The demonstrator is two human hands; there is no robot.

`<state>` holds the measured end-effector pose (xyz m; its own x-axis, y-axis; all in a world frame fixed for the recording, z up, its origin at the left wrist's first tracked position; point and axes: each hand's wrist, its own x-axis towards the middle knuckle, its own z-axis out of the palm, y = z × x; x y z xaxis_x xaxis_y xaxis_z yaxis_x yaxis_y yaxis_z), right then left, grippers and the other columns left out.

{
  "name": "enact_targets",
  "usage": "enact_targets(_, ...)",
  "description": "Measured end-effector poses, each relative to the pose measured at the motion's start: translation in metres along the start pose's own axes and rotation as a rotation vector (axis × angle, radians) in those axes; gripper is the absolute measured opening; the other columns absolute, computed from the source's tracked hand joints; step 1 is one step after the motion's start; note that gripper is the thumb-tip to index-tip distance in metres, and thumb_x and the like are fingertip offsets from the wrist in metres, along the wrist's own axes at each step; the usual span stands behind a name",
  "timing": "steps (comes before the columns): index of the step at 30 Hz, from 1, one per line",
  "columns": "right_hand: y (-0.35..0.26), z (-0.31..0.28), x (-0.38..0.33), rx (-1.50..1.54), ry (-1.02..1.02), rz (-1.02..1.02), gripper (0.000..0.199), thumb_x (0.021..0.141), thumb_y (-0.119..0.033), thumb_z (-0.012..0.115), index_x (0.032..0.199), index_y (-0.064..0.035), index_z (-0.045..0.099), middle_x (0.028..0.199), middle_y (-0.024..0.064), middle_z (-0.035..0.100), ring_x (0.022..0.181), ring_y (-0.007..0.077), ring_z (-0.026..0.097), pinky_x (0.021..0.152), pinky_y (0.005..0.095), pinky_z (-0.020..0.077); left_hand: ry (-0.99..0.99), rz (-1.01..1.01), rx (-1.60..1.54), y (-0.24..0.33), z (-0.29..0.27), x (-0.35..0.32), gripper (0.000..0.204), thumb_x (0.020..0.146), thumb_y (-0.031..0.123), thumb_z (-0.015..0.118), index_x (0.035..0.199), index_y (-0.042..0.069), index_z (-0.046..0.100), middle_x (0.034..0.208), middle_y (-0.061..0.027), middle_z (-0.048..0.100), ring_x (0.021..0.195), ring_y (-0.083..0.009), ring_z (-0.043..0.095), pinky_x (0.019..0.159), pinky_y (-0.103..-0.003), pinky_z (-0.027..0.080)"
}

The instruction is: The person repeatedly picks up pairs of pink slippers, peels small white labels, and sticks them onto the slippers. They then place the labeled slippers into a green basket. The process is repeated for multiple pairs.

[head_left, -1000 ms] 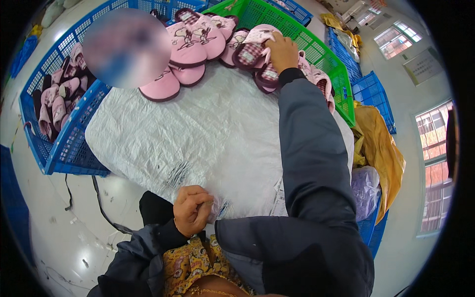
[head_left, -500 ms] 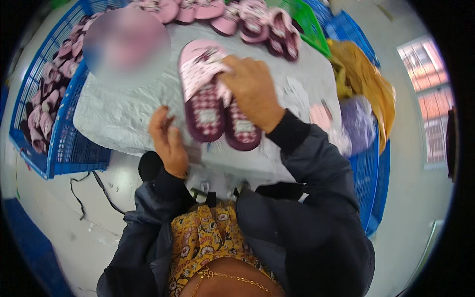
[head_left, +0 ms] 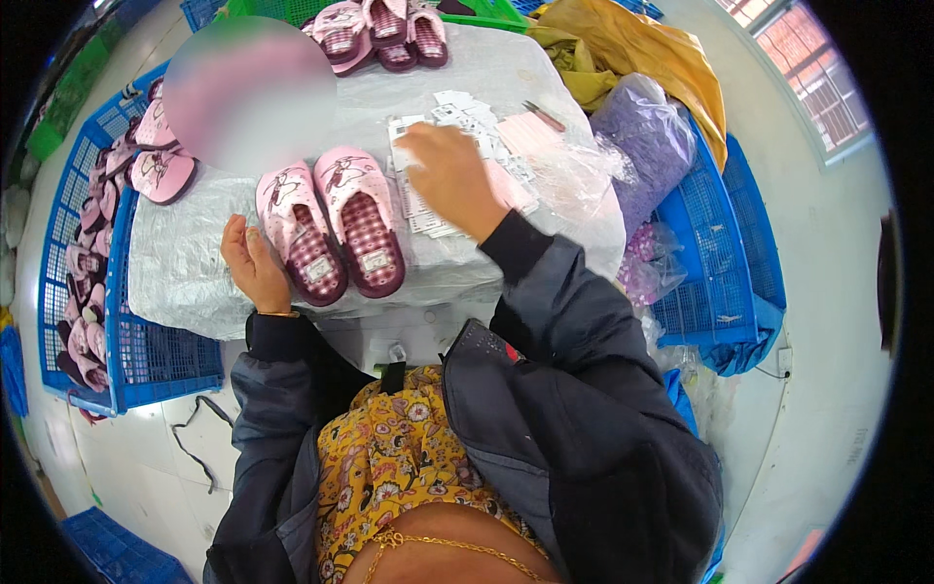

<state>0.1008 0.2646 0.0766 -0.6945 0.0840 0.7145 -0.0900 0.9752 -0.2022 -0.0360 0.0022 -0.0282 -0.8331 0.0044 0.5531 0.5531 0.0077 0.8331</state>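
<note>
Grey plastic sheet covers the tabletop (head_left: 195, 263) in the centre of the frame. Pink slippers (head_left: 331, 234) lie as a pair on it, left of centre. Right hand (head_left: 449, 178), fingers spread, rests on white paper tags (head_left: 457, 117) above centre. Left hand (head_left: 251, 263), open and holding nothing, touches the left slipper's side.
</note>
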Motion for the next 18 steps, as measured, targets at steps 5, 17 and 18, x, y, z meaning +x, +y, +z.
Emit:
enact_targets(5, 0.118, -0.035, -0.030, -0.340, -0.196, 0.343, 0.024, 0.077, -0.025, 0.066, 0.097, -0.0126, 0.072, 0.098, 0.0093, 0.069, 0.093, 0.0322, 0.062, 0.080, 0.0474, 0.0475, -0.007, -0.007, 0.027, 0.006, 0.006, 0.001, 0.032, 0.101, 0.015, 0.052, 0.126, -0.005, 0.053, 0.126, -0.0138, 0.054, 0.115, -0.0213, 0.054, 0.100, -0.032, 0.042)
enact_targets(17, 0.107, -0.061, -0.068, -0.272, -0.543, 0.432, 0.049, 0.075, -0.039, 0.075, 0.115, -0.0129, 0.063, 0.100, 0.0106, 0.071, 0.094, 0.0313, 0.065, 0.084, 0.0465, 0.0456, -0.026, -0.025, 0.129, 0.009, 0.006, 0.001, 0.029, 0.100, 0.018, 0.054, 0.119, -0.003, 0.059, 0.117, -0.0121, 0.059, 0.105, -0.0196, 0.057, 0.094, -0.031, 0.044)
enact_targets(18, 0.108, -0.060, -0.068, -0.227, -0.526, 0.485, 0.047, 0.075, -0.036, 0.075, 0.114, -0.0126, 0.063, 0.100, 0.0110, 0.071, 0.094, 0.0312, 0.065, 0.084, 0.0465, 0.0457, -0.034, -0.018, 0.134, 0.008, 0.007, 0.001, 0.029, 0.101, 0.018, 0.054, 0.119, -0.003, 0.059, 0.117, -0.0120, 0.059, 0.105, -0.0194, 0.057, 0.094, -0.031, 0.044)
